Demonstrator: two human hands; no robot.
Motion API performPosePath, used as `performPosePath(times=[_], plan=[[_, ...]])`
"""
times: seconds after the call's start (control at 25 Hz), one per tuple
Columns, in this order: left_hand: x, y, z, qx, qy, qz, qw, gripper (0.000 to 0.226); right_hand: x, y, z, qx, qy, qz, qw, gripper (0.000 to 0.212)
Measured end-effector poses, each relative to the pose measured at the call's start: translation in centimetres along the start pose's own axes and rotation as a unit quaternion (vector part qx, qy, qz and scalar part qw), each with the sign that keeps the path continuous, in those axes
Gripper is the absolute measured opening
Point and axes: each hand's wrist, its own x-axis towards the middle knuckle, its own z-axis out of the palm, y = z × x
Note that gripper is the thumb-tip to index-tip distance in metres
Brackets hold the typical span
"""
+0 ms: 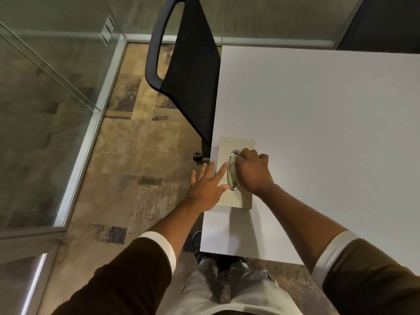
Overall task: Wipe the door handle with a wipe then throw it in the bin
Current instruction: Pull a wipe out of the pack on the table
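A beige rectangular wipe box (236,144) lies at the near left edge of the white table (318,114). Its top has an oval metal-rimmed opening (232,173) with a pale green wipe (233,176) showing inside. My left hand (208,186) rests flat on the left side of the box, fingers spread. My right hand (253,170) is over the opening with its fingers curled down onto the wipe; the fingertips are hidden. No door handle or bin shows in this view.
A black mesh office chair (191,71) stands against the table's left edge. Glass partitions with aluminium frames (91,123) run along the left and the back. Patterned carpet (141,155) lies between the glass and the table.
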Motion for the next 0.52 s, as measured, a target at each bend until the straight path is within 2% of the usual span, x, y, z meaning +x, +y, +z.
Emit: performPosePath(times=[0.36,0.52], plan=[[-0.1,0.3,-0.1,0.01,0.002,-0.02,1.0,0.072,-0.3,1.2,-0.2,0.11,-0.012,0.004,0.994,0.027],[0.0,0.2,0.0,0.001,0.006,-0.025,1.0,0.072,-0.1,1.6,-1.3,0.176,0.03,0.018,0.984,0.028]])
